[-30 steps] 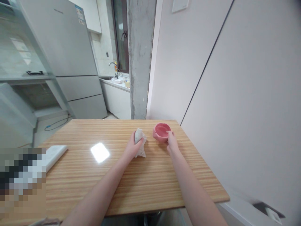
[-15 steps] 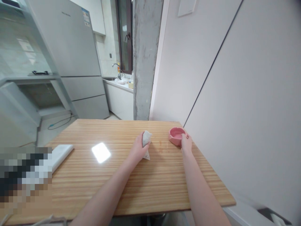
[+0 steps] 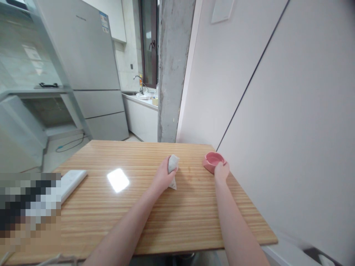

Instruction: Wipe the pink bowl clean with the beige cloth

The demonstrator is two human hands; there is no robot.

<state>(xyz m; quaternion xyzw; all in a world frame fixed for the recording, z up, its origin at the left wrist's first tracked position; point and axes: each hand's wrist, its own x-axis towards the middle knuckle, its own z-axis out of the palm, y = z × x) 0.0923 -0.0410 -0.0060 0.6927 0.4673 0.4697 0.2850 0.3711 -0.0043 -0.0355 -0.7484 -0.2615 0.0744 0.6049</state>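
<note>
My left hand (image 3: 163,173) is closed around a crumpled pale cloth (image 3: 173,162), just above the middle of the wooden table (image 3: 116,214). One corner of the cloth hangs out below the fingers. At the far right corner of the table is a pink ashtray (image 3: 213,159) with a notched rim. My right hand (image 3: 222,171) grips its near right side, the thumb and fingers pinching the rim. Faint orange marks show on the wood between the two hands.
A white power strip or similar long white block (image 3: 74,181) lies at the left, beside a pixelated area. A pale wall (image 3: 263,129) borders the table's right side. Beyond the far edge stand a concrete pillar (image 3: 174,74) and a fridge (image 3: 83,55).
The pink ashtray has shifted slightly right, toward the wall, with my right hand on it. My left hand and the cloth have stayed nearly in place.
</note>
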